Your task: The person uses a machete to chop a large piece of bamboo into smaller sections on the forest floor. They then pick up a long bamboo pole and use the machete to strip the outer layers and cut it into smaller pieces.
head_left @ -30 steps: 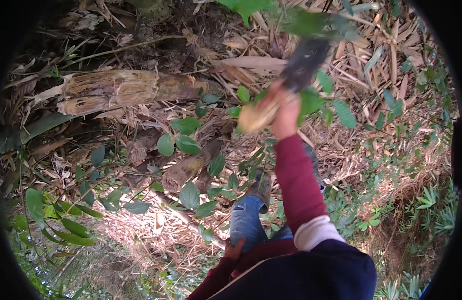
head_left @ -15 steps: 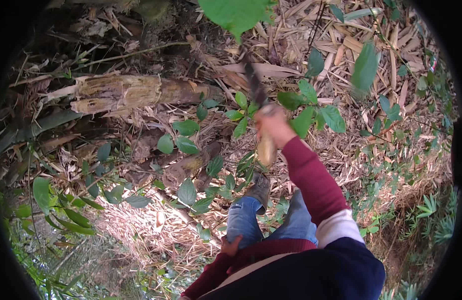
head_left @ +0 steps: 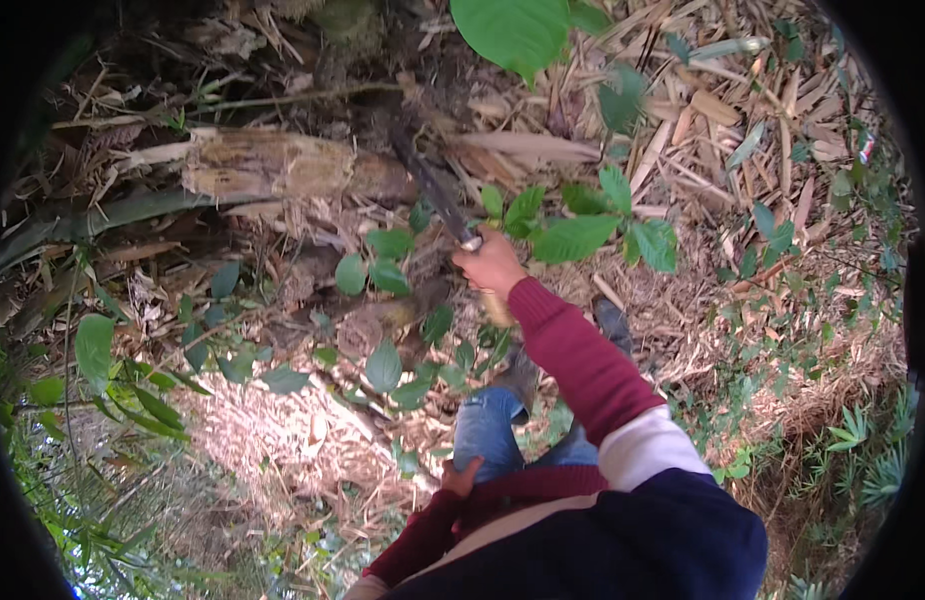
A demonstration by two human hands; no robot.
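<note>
My right hand (head_left: 491,262) is wrapped around the pale wooden handle of a machete (head_left: 438,190). The butt of the handle sticks out below my fist. Its dark, narrow blade slants up and to the left, the tip end hard to make out against the dark ground. That blade passes near the right end of a weathered, split bamboo stump (head_left: 273,165); whether they touch I cannot tell. Low in the view, my left hand (head_left: 461,477) rests on my left thigh, thumb apart and some fingers hidden. No object shows in it.
Leafy green plants (head_left: 573,238) grow close to the right hand, and a big leaf (head_left: 513,32) hangs at the top. A short cut log (head_left: 368,328) lies ahead of my boots (head_left: 518,378). Dry chips and bamboo litter (head_left: 273,430) cover the ground.
My right hand and the machete have swung left, and the blade now leans left toward the stump. My right boot has come into sight. The left hand stays on the thigh.
</note>
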